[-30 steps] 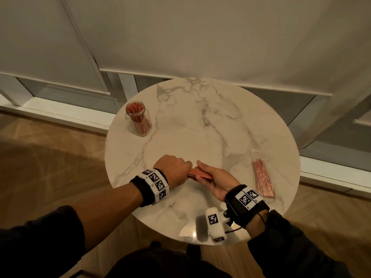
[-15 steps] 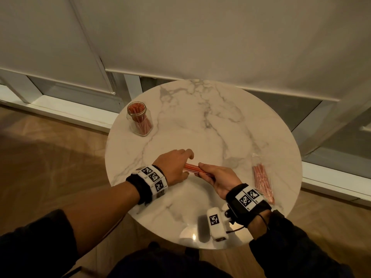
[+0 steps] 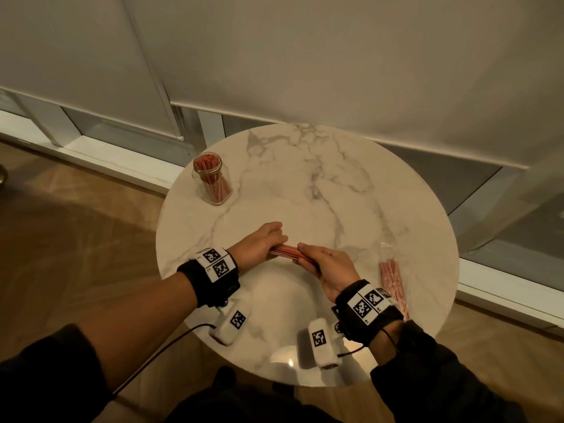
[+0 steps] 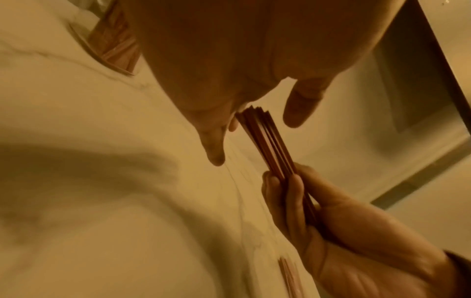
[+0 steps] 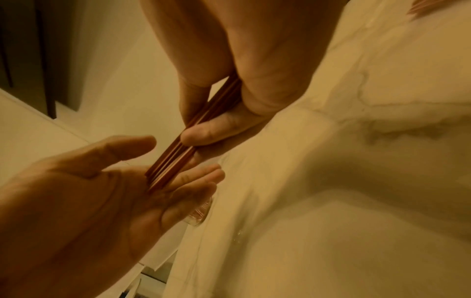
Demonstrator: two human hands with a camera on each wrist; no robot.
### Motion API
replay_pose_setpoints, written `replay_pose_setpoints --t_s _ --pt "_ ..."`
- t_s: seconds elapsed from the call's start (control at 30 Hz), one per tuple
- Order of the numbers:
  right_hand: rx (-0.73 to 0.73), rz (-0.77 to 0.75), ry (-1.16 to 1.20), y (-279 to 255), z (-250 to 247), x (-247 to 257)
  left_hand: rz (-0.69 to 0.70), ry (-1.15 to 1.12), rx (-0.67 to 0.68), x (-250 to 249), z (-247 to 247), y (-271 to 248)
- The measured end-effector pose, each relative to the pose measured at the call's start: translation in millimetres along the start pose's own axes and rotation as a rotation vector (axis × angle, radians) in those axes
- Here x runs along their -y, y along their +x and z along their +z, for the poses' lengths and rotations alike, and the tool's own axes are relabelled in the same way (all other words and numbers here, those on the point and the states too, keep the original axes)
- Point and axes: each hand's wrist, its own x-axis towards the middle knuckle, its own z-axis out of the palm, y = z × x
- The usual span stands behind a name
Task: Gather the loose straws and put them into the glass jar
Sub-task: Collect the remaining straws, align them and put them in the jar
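Over the bench [image 3: 305,184], near its front edge, I hold a bundle of straws [image 3: 285,251] between both hands. At the far left stands the jar [image 3: 212,184], well apart from my hands and already holding many straws, so I judge the task partly done: this bundle has still to go in. A bag of straws [image 3: 393,283] lies by the right edge; whether its contents count as loose I cannot tell. My right hand [image 3: 331,270] pinches the bundle, fingers curled round it. My left hand [image 3: 259,244] is spread, the bundle's end butting its palm. How many straws I hold is too blurred to count.
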Motion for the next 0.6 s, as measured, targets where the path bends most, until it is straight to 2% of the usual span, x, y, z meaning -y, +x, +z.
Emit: replay_pose_setpoints --t_s 0.13,0.27,0.4,0.6 --pt "0.025 -0.062 -0.105 5.3 -1.1 -1.5 -0.002 -0.045 0.036 6.0 5.3 -6.7" --pt "0.071 -0.080 -0.187 6.8 6.6 -6.4 -0.022 -0.111 -0.118 12.7 5.2 -9.2" --pt "0.162 0.093 -0.060 8.7 6.4 -2.0 0.003 -0.123 -0.178 14.7 -9.6 -11.4" --pt "0.194 0.237 0.047 9.8 24.8 3.3 0.138 0.049 -0.108 12.2 -32.8 -11.5"
